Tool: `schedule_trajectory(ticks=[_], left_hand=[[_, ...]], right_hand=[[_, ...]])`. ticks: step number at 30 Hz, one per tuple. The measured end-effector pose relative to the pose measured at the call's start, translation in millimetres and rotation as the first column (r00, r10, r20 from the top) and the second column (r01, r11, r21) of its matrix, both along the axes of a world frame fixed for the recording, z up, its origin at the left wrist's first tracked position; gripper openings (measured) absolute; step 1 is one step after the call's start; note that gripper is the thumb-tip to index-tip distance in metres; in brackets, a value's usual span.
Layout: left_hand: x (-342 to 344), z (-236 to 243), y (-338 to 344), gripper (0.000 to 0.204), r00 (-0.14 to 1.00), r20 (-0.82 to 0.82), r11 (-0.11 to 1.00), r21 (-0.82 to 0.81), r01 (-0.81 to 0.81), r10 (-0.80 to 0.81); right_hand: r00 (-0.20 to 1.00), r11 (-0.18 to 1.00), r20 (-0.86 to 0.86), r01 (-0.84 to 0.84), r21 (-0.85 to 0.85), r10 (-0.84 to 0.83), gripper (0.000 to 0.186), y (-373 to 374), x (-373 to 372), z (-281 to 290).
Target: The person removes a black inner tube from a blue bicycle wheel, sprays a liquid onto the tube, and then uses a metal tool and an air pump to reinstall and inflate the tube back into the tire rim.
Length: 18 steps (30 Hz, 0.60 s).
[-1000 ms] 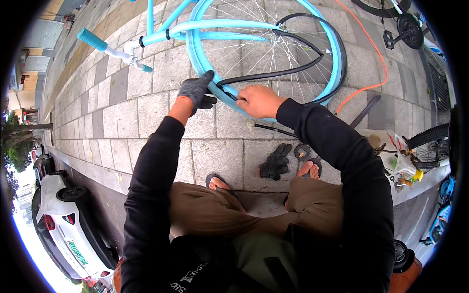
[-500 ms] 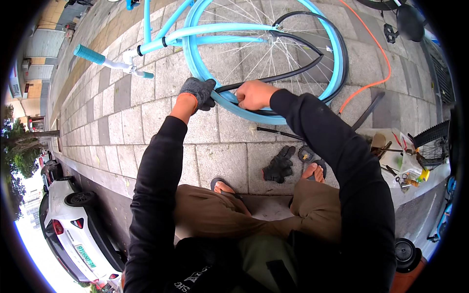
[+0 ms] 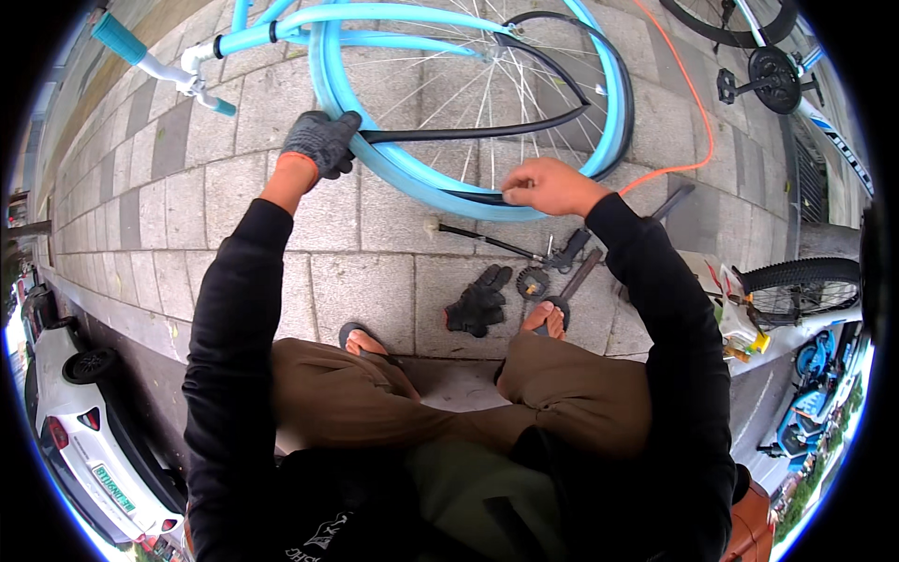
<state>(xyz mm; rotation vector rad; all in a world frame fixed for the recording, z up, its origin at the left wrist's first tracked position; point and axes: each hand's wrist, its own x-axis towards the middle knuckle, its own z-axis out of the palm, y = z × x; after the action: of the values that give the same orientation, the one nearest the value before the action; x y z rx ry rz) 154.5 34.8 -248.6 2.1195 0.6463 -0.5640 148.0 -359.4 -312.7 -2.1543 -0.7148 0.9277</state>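
Where the blue bicycle (image 3: 245, 39) rests: on the paving (image 3: 361, 309), apparently on its side; the top edge cuts off much of it
Front wheel (image 3: 493, 47): face-on at the upper middle, within easy reach, its far edge cropped
Blue tyre (image 3: 426, 195): around the front wheel, its near stretch closest to the feet (image 3: 550, 323)
Black tube (image 3: 478, 134): looped loosely over the spokes (image 3: 524, 103), with a short length showing along the near rim
Left hand (image 3: 321, 145): gloved, curled round the blue tyre, likely to steady it; the palm side is hidden
Right hand (image 3: 557, 187): bare, fingertips bunched at the black tube's near length; cannot tell whether they pinch or merely touch
Dark glove (image 3: 479, 302): on the paving, perhaps because bare fingertips feel more
Dark tool (image 3: 573, 251): beside the right sleeve (image 3: 646, 272), its kind unclear
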Motion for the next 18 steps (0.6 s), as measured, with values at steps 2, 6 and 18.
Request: schedule_trajectory(ticks=[2, 6, 18], left_hand=[[-6, -10, 3, 0.053, 0.994, 0.065, 0.992, -0.101, -0.079, 0.086], [-61, -42, -35, 0.068, 0.927, -0.254, 0.709, -0.597, -0.375, 0.277], [-46, -47, -48, 0.041, 0.951, -0.126, 0.854, -0.418, -0.310, 0.284]], right_hand=[[0.998, 0.993, 0.043, 0.053, -0.105, -0.049, 0.036, -14, -12, 3], [0.965, 0.995, 0.255, 0.085, -0.059, -0.067, 0.040, -24, -32, 2], [0.974, 0.980, 0.152, 0.149, 0.135, -0.169, 0.039, 31, -44, -12]])
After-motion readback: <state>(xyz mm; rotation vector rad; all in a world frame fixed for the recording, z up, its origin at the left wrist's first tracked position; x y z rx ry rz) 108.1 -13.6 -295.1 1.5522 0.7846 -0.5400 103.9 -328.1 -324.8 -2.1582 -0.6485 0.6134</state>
